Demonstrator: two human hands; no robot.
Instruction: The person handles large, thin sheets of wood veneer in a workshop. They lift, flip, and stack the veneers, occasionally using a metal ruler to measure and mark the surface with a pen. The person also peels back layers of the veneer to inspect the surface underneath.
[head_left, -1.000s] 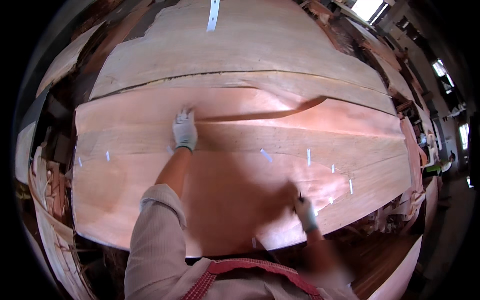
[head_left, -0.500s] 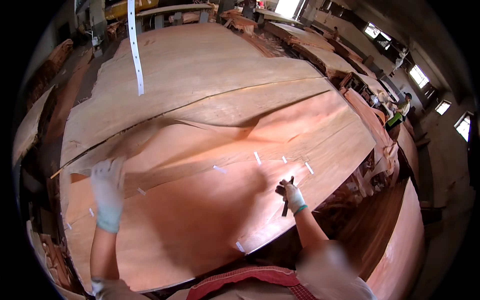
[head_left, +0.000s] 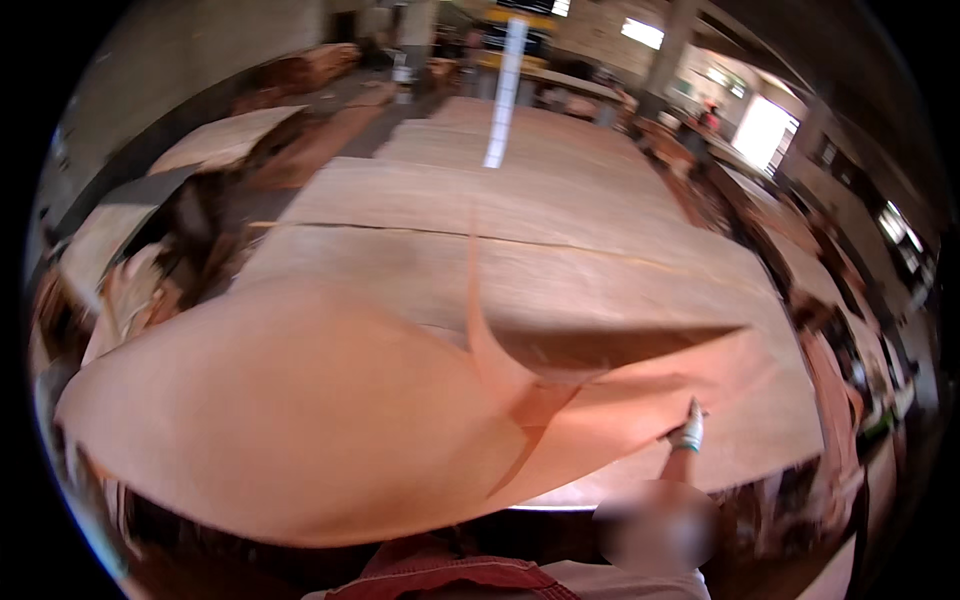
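As a broad veneer sheet (head_left: 290, 420) is billowing up off the stack, the gloved right hand (head_left: 688, 432) is gripping its near right edge — fingers closed on the thin wood. The sheet is bowing and creasing in mid-air above the counter (head_left: 560, 280), looking light, floppy and quick to split along the grain — best held at the edges, hands well apart. The left hand is hiding behind the raised sheet, so its grip cannot be told.

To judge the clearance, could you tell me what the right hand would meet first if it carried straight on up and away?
Probably the lifted veneer sheet, whose edge the right hand already grips; behind it lies the veneer stack. Depth is unclear.
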